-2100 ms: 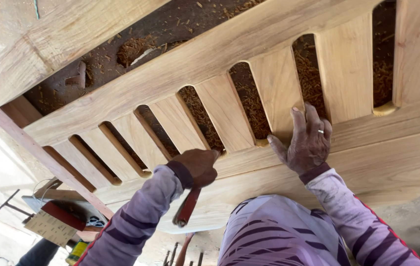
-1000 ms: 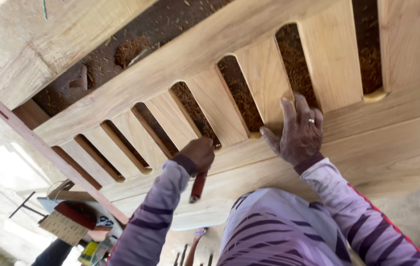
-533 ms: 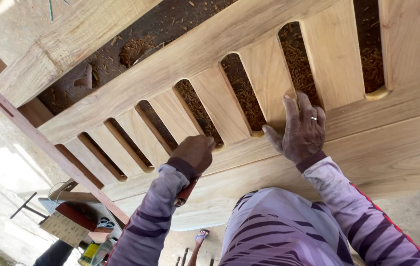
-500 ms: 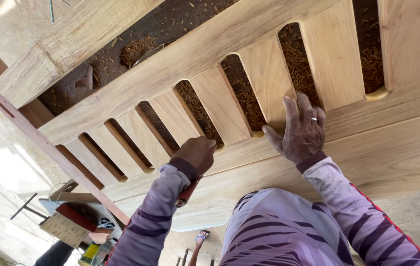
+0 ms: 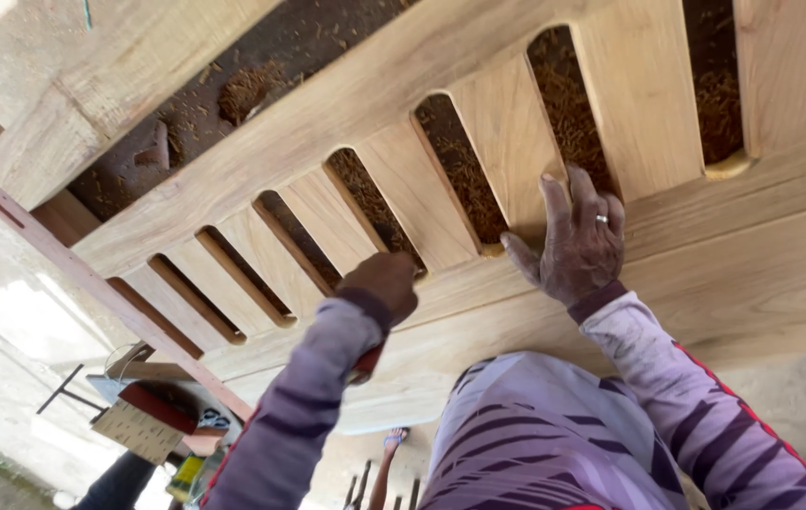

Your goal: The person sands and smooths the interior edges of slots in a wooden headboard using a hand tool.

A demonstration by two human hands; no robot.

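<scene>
My right hand (image 5: 577, 241) lies flat and wide open on the pale slatted wooden panel (image 5: 478, 312), palm down, fingers spread, a ring on one of them. It presses where one broad slat (image 5: 507, 142) meets the lower rail, the thumb pointing toward the rounded bottom of the gap beside it. My left hand (image 5: 384, 283) is closed in a fist around a red-brown tool handle (image 5: 365, 364), of which only a short end shows below my wrist; the working end is hidden behind the fist, so I cannot tell what kind of tool it is. The fist sits at the foot of the next slat over, touching the rail. Dark sawdust (image 5: 459, 161) shows through the gaps between the slats. Both my arms are in purple striped sleeves (image 5: 667, 378).
</scene>
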